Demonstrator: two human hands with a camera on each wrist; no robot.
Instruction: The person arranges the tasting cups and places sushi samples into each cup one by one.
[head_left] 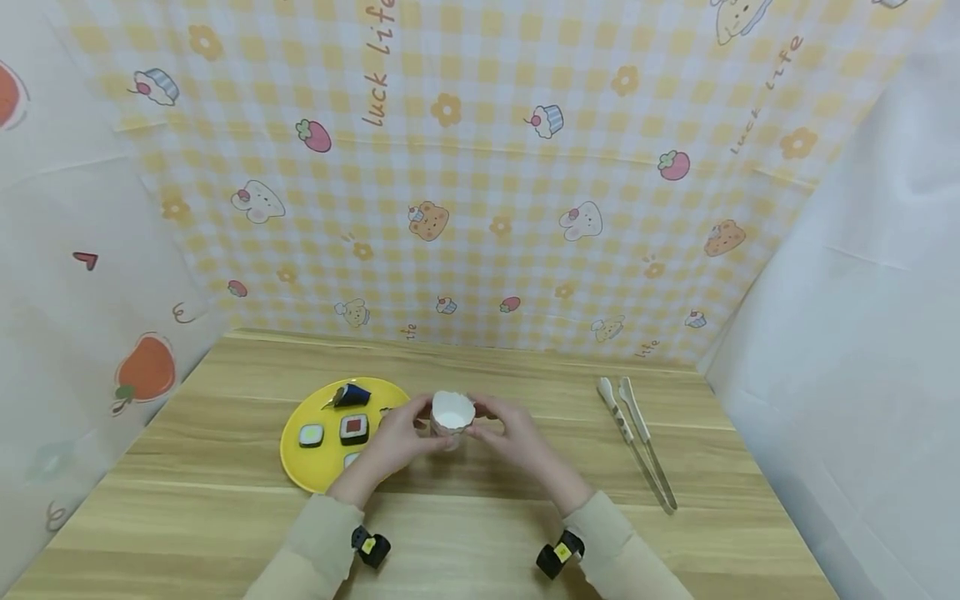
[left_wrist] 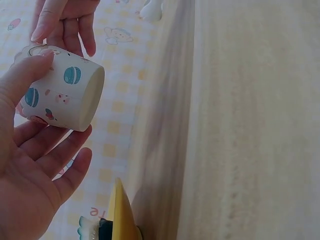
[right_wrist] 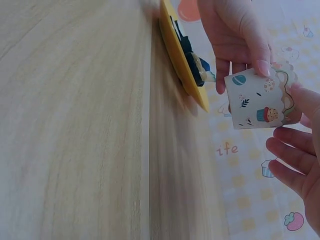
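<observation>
A white paper cup point(head_left: 452, 412) with a scalloped rim is held between both hands at the middle of the table. My left hand point(head_left: 395, 439) grips its left side, thumb in front; in the left wrist view the left hand point(left_wrist: 37, 155) has its thumb and fingers around the printed wall. My right hand point(head_left: 516, 436) pinches the other side near the rim, and the right wrist view shows the right hand point(right_wrist: 300, 145) with its thumb on the scalloped edge. The cup point(right_wrist: 252, 100) carries cupcake and macaron prints. In the head view its inside looks white, with no contents visible.
Left of the cup lies a yellow plate point(head_left: 296, 467) with several sushi-like pieces and a dark blue cone-shaped piece point(head_left: 356, 396). Metal tongs with pale tips point(head_left: 647, 450) lie on the right of the wooden table point(head_left: 465, 533). A checked cloth point(head_left: 495, 167) hangs behind.
</observation>
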